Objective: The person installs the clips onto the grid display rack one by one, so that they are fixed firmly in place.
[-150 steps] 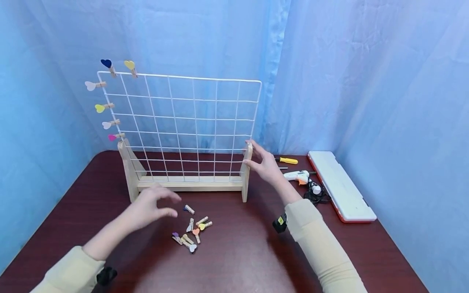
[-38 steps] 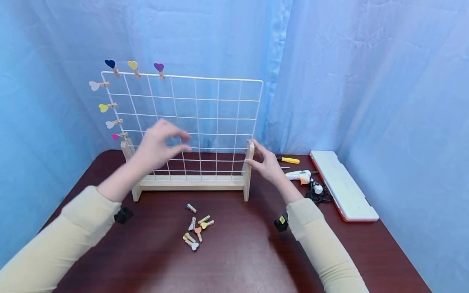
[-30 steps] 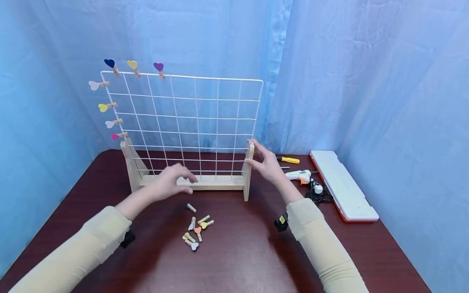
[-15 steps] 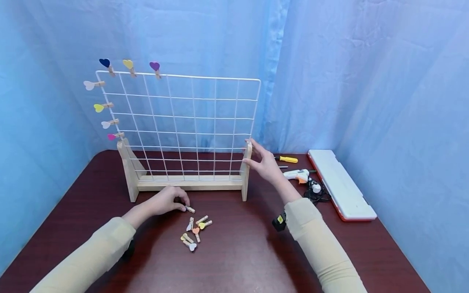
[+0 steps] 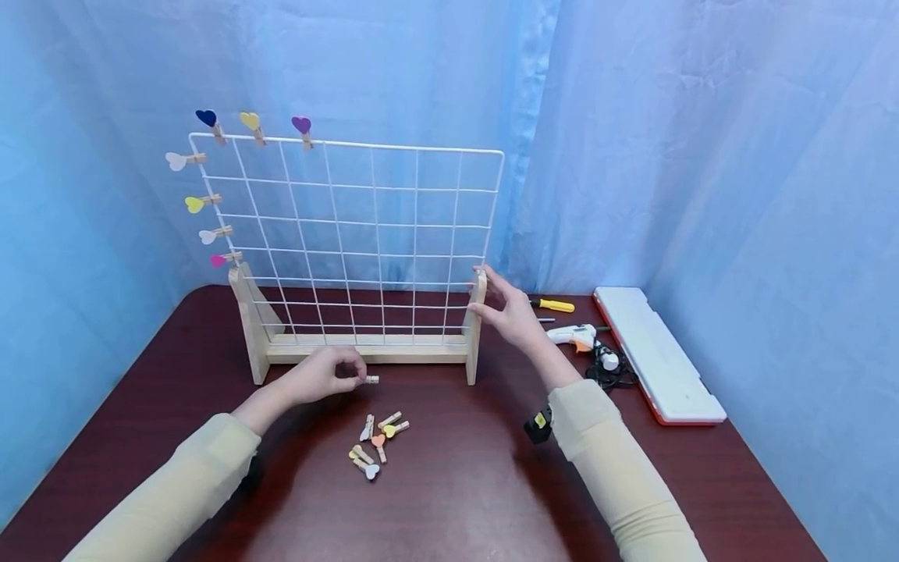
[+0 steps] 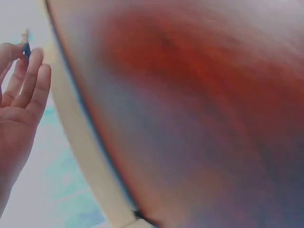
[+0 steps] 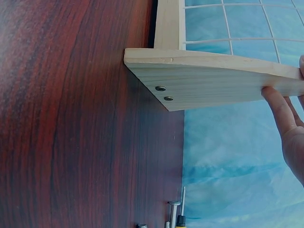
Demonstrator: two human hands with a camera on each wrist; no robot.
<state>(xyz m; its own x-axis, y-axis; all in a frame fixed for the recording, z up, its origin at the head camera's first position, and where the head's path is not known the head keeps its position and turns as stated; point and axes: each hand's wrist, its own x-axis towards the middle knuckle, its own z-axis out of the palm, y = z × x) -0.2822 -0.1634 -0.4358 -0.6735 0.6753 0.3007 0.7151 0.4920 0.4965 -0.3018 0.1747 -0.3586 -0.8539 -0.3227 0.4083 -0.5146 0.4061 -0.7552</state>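
Observation:
A small wooden clothespin [image 5: 372, 379] with a blue end, seen in the left wrist view, is pinched between the thumb and fingertips of my left hand [image 5: 319, 376], just above the table before the rack. My right hand [image 5: 514, 316] grips the right wooden upright [image 5: 474, 332] of the rack, thumb against its outer face. A white wire grid [image 5: 375, 225] stands in that wooden base. Heart clothespins are clipped along its left side and top, among them a purple one [image 5: 301, 125] on the top wire. Several loose clothespins, including an orange-heart one [image 5: 379, 442], lie below my left hand.
On the right of the dark red table [image 5: 463, 484] lie a yellow-handled screwdriver [image 5: 556, 306], a white glue gun [image 5: 572, 336] with a black cord [image 5: 612, 371], and a flat white case [image 5: 660, 355]. Blue curtains [image 5: 632, 156] hang around the table.
A purple-heart clothespin has come onto the top wire. My left hand came down from the grid, took the blue-ended clothespin and lifted it slightly toward the rack. My right hand stayed on the upright.

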